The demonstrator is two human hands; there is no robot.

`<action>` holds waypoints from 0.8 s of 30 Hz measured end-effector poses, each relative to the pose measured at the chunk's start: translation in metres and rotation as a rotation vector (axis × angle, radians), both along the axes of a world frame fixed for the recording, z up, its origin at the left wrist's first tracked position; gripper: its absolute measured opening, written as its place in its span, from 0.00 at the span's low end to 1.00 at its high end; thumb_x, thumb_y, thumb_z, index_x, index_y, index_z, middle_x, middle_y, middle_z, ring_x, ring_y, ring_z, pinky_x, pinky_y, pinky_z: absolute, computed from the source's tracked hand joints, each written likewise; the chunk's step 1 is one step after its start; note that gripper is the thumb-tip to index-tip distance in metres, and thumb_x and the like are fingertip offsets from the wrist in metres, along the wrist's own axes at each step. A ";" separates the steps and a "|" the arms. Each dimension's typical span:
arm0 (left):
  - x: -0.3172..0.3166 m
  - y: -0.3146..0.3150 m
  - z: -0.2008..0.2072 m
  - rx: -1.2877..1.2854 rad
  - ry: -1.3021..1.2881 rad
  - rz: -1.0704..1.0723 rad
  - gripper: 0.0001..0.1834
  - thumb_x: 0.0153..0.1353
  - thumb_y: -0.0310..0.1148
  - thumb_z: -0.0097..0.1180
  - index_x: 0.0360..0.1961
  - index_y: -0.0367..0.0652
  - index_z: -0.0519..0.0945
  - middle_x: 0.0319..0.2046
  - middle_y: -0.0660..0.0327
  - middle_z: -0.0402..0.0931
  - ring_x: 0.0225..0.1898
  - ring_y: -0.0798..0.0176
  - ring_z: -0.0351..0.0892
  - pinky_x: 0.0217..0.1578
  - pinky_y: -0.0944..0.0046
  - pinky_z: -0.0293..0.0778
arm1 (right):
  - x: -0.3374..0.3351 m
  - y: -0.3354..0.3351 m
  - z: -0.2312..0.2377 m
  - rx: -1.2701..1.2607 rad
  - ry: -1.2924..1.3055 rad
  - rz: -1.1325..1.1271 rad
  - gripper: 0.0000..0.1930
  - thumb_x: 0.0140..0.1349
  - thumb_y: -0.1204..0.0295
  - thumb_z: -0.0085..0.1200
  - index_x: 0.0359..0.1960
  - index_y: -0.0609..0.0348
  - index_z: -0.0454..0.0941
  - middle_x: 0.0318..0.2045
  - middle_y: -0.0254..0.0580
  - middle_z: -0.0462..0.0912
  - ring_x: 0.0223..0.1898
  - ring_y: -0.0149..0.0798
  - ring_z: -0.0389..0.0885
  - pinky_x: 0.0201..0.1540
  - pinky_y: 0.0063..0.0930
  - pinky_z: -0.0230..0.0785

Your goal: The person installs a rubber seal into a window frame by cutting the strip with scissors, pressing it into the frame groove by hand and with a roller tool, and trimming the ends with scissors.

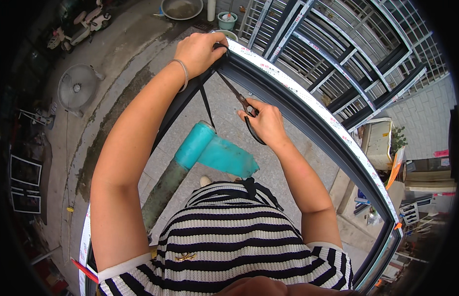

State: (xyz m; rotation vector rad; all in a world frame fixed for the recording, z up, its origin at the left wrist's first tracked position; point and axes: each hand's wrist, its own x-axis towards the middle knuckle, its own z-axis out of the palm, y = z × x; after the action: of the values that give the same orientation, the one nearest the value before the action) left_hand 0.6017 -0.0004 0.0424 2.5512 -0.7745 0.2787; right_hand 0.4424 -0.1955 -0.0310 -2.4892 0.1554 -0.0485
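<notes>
A large dark window frame with white protective film [308, 101] surrounds me. At its far corner my left hand [201, 52] is closed, pinching a thin black strip [206, 101] against the frame. From there the strip hangs down toward a roll covered in teal sheet [195, 143]. My right hand [269, 123] has its fingers through the dark handles of a pair of scissors [237, 93]. The scissor tips point up and left, just below the left hand and close to the corner. Whether the blades touch the strip cannot be made out.
Barred metal frames [333, 54] lean beyond the far right side. A floor fan [77, 88] stands at left, with a scooter [81, 24] behind it. A metal basin [181, 9] and a green bucket [227, 20] are at the back. A white box [377, 143] sits at right.
</notes>
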 end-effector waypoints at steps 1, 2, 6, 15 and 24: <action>0.000 0.000 0.001 0.001 0.002 -0.001 0.10 0.62 0.44 0.61 0.43 0.57 0.84 0.34 0.56 0.86 0.41 0.46 0.84 0.42 0.49 0.79 | 0.000 -0.001 0.000 -0.001 0.001 -0.001 0.25 0.54 0.52 0.69 0.51 0.50 0.85 0.24 0.46 0.83 0.29 0.50 0.85 0.36 0.43 0.76; 0.000 0.000 0.001 0.000 0.003 -0.001 0.10 0.62 0.44 0.61 0.43 0.57 0.84 0.34 0.56 0.86 0.41 0.46 0.84 0.42 0.49 0.79 | 0.000 -0.001 -0.002 -0.002 -0.006 0.000 0.25 0.54 0.52 0.69 0.51 0.50 0.85 0.24 0.46 0.84 0.29 0.51 0.85 0.36 0.43 0.75; 0.000 -0.002 0.002 0.010 0.009 -0.001 0.10 0.62 0.44 0.60 0.43 0.57 0.84 0.35 0.56 0.86 0.41 0.46 0.84 0.43 0.48 0.79 | 0.000 -0.001 0.000 -0.009 -0.003 0.001 0.25 0.55 0.52 0.69 0.51 0.51 0.85 0.24 0.48 0.83 0.29 0.51 0.84 0.35 0.43 0.74; -0.031 0.000 0.011 -0.047 0.014 -0.233 0.12 0.62 0.44 0.61 0.40 0.50 0.85 0.32 0.54 0.85 0.38 0.45 0.84 0.40 0.49 0.79 | -0.007 -0.001 -0.009 -0.023 -0.196 0.072 0.22 0.55 0.57 0.69 0.49 0.55 0.85 0.26 0.51 0.83 0.26 0.50 0.81 0.31 0.39 0.72; -0.064 0.023 0.005 -0.101 -0.212 0.022 0.05 0.60 0.28 0.59 0.36 0.41 0.83 0.33 0.52 0.80 0.38 0.48 0.80 0.40 0.51 0.76 | -0.022 -0.004 -0.043 0.057 -0.185 0.042 0.23 0.54 0.57 0.70 0.49 0.55 0.84 0.25 0.46 0.82 0.27 0.49 0.82 0.31 0.41 0.72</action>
State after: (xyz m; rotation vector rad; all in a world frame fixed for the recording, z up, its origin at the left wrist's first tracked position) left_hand 0.5378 0.0229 0.0472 2.4624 -0.7879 0.5878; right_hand 0.4201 -0.1992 -0.0744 -2.4148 0.0264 -0.2526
